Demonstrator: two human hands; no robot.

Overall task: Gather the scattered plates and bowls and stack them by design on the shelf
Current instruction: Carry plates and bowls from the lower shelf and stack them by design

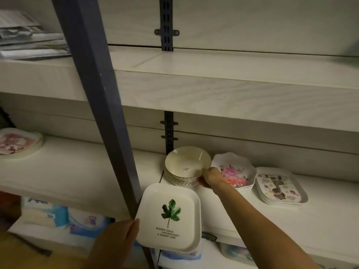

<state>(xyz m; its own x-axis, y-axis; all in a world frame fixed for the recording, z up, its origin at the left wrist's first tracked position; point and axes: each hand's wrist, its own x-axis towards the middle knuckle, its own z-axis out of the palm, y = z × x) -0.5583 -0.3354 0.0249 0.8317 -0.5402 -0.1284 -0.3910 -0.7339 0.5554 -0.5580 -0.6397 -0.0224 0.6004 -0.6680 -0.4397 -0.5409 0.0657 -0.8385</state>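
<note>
The left grip, a bare hand, is clamped on the leaf plate. Its thumb lies on the plate's left edge, and its other fingers are hidden. The plate is white and square, with a green leaf and small words on it. It is up in the air in front of the shelf, just beside the grey post.

The right grip is up and to the right of the left grip, on the shelf. It is clamped on the right edge of the top bowl, with the thumb on the rim and the fingers lower down. The top bowl is cream and tips toward the camera. It sits on the bowl stack, just left of this grip.

Just right of the right grip is a stack of flower plates with wavy edges. Further right is a stack of picture plates.

Far left of both grips, past the post, a pink plate stack lies on the same shelf. Below, near the left grip, are blue and white packs.
</note>
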